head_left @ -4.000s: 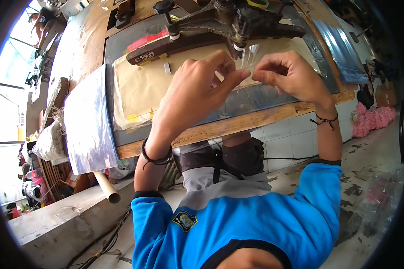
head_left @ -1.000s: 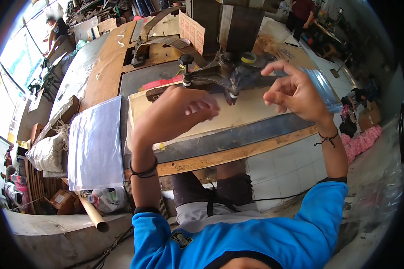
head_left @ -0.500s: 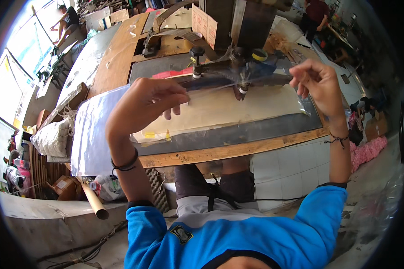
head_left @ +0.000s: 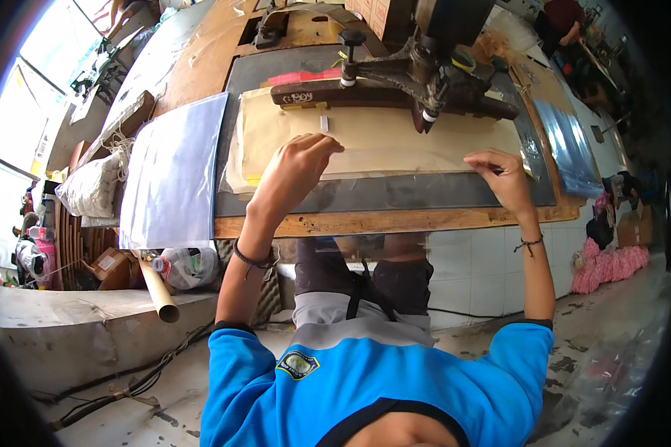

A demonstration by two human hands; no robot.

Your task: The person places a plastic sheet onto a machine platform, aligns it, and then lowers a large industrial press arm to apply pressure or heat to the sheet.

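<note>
Status at the press, head view

My left hand [head_left: 294,167] is over the left part of a tan sheet [head_left: 402,141], fingers drawn together and pointing right. My right hand [head_left: 507,179] is near the sheet's lower right corner, thumb and fingers gathered in a pinch and pointing left. I cannot tell whether thin clear film is grasped in either set of fingers, or whether they touch the sheet.

The tan sheet lies flat on the dark grey surface [head_left: 402,195], bordered on my side by a wooden edge strip [head_left: 395,221]. A dark bar [head_left: 320,97] crosses the sheet's far portion beneath a metal bracket [head_left: 425,71] fitted with a black knob [head_left: 351,38]. A small white piece [head_left: 324,123] lies between the bar and my left fingers. Red material [head_left: 302,77] shows behind the bar's left half.

Clear sheets [head_left: 171,171] overhang the near edge to my left. Bluish plastic sheets [head_left: 566,149] lie at the right end, beyond my right hand.
</note>
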